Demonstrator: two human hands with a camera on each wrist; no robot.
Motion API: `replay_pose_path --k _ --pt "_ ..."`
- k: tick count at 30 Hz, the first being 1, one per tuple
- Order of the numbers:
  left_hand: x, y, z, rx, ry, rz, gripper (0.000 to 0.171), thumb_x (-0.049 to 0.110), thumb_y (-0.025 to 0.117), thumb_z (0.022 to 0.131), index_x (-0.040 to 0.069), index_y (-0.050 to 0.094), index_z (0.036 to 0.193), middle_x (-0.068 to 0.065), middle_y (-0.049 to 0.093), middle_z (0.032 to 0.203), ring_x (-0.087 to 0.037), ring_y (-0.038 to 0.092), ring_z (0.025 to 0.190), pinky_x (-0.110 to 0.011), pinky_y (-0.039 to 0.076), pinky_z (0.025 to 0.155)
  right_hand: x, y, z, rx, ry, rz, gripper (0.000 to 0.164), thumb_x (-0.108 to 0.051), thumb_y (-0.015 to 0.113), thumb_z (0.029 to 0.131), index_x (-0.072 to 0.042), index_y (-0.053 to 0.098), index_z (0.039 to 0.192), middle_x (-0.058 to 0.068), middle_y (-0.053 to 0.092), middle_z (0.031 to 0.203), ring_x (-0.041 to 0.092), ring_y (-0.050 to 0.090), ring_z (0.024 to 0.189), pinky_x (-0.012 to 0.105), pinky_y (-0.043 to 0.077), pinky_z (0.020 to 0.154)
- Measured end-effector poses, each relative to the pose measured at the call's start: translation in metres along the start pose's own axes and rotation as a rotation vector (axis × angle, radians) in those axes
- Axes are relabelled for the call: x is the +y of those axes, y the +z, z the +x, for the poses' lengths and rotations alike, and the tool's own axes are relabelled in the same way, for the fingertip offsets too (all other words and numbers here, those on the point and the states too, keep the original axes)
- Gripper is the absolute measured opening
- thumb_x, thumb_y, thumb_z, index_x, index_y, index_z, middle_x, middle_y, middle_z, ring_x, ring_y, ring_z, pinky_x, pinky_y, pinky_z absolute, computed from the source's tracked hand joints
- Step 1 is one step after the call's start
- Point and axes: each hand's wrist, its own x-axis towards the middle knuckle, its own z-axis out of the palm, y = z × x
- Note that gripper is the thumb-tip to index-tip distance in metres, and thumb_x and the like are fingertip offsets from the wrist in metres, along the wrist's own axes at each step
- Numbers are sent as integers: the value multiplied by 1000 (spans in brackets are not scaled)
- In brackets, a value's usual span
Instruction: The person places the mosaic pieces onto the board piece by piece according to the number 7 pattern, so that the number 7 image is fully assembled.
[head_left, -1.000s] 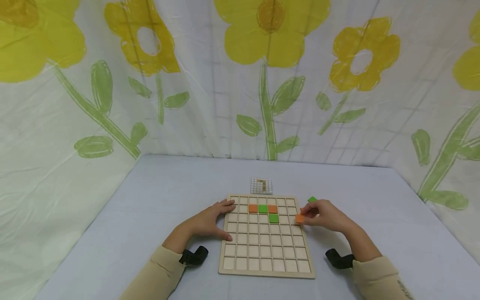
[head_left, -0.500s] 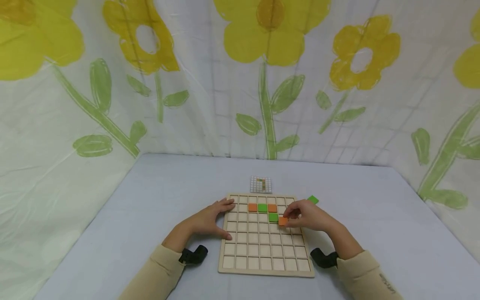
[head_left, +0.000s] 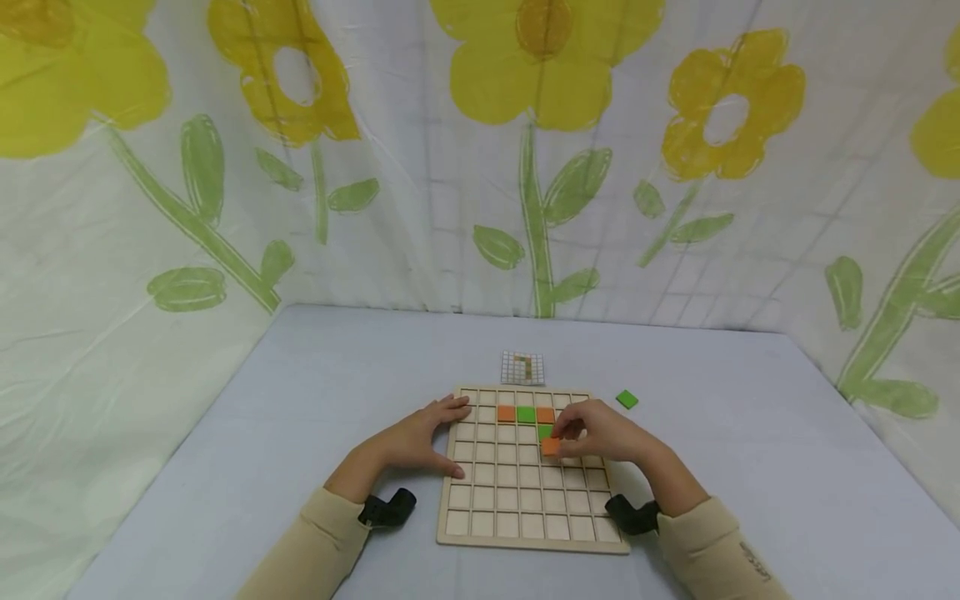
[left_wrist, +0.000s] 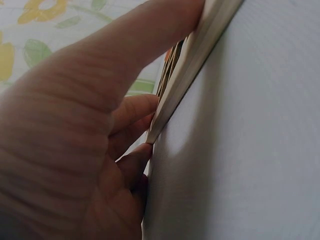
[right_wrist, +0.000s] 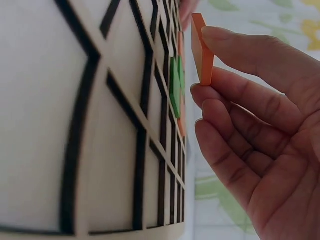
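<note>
My right hand [head_left: 600, 432] pinches an orange square tile [head_left: 551, 447] between thumb and fingers, over the wooden grid board [head_left: 483, 538]. In the right wrist view the orange tile [right_wrist: 203, 52] is held on edge, apart from the board's surface. Just behind it a green tile [head_left: 545, 431] sits in a cell, partly covered. Farther back, a row holds an orange tile [head_left: 506, 414], a green tile [head_left: 526, 415] and another orange tile [head_left: 545, 414]. My left hand [head_left: 415, 439] rests on the board's left edge, fingers and thumb spread; the left wrist view shows fingertips touching the rim [left_wrist: 170, 100].
A loose green tile [head_left: 627, 399] lies on the table right of the board. Behind the board is a small card [head_left: 522, 368] printed with a coloured grid pattern. A flowered curtain [head_left: 420, 167] hangs along the table's back edge.
From the board's right edge, my right hand has carried the orange tile left to a spot in front of the lower green tile. The left hand stays put.
</note>
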Motion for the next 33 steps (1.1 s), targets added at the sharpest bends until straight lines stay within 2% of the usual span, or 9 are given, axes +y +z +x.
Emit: replay_pose_path --k 8,33 --pt "0 0 1 -5 -2 -10 95 44 82 65 16 38 144 0 22 156 -32 10 145 -54 17 115 2 6 2 -21 -11 37 18 -20 74 80 -8 69 93 0 64 88 2 55 74 21 51 66" --pt "0 0 1 0 8 6 95 46 82 65 18 37 144 2 22 156 -30 11 145 -54 17 115 9 12 2 24 8 13 16 -19 77 77 -10 67 87 -2 61 81 3 52 70 20 48 62"
